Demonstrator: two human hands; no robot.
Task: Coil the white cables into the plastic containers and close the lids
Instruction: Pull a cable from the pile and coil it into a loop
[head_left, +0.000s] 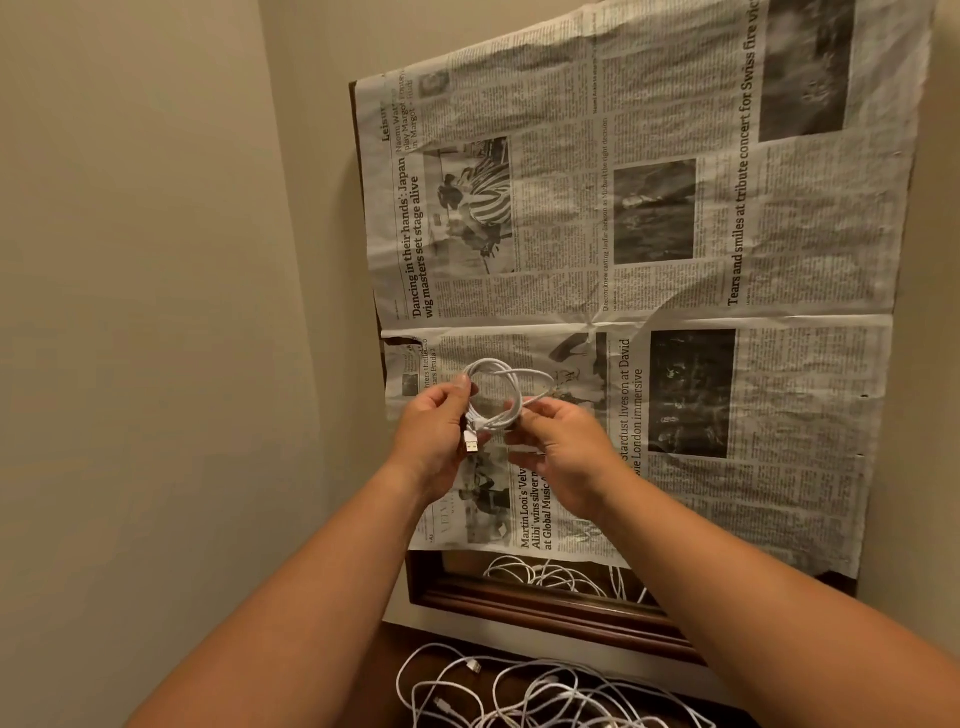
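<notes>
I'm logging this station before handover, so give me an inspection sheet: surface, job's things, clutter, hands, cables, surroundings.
Surface: dark tabletop at the bottom edge, largely under cables.
Job's things: one coiled white cable held up; no plastic containers in view.
Clutter: nothing seen.
Hands: left hand and right hand each pinch the coil.
Cables: loose white cables in a tangled heap on the tabletop; USB plug hangs from the coil.
Surroundings: newspaper covers a wooden frame; beige wall.

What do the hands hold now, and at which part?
Both hold one coiled white cable: the left hand pinches the coil's left side, the right hand its lower right.
</notes>
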